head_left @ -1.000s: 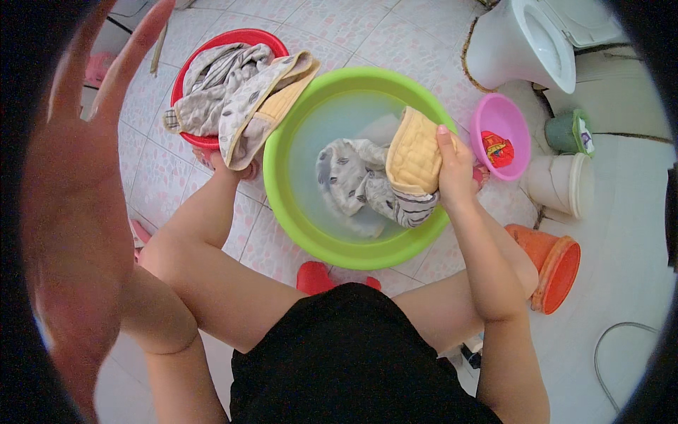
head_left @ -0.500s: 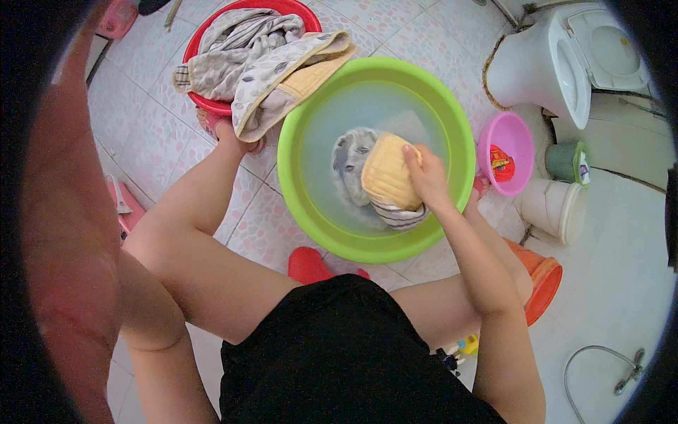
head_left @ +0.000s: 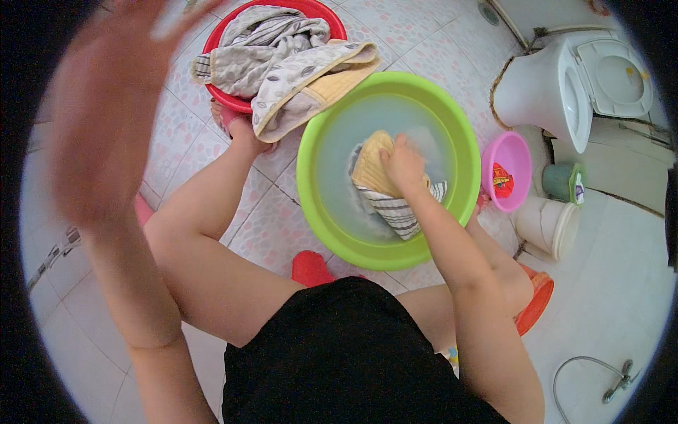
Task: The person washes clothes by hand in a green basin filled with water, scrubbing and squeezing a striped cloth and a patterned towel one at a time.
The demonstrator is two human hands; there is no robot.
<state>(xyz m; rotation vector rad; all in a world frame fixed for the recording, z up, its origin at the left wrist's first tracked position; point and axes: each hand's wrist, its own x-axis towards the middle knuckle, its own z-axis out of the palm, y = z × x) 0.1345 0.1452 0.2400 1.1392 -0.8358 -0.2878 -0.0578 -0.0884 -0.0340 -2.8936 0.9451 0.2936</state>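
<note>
My right hand (head_left: 406, 167) grips a wet cloth with a yellow quilted side (head_left: 373, 164) and a black-and-white striped part (head_left: 395, 212). The cloth lies partly in cloudy water in a large green basin (head_left: 309, 201) between my legs. Close to the camera at the left, my left hand (head_left: 113, 120) is raised, blurred and holding nothing that shows. Its thumb or a finger stands apart from the others, and the upper frame edge cuts off some fingertips.
A red basin (head_left: 337, 20) at the far left is heaped with grey patterned cloths (head_left: 272, 60), one draping toward the green rim. To the right stand a pink basin (head_left: 522, 159) with a red packet, a white bucket (head_left: 540, 222), an orange bucket (head_left: 540, 300) and a toilet (head_left: 533, 88).
My left hand has moved rightward into fuller view, with its fingers showing. My right hand has shifted slightly within the basin, and more of the striped part shows. The view has tilted slightly.
</note>
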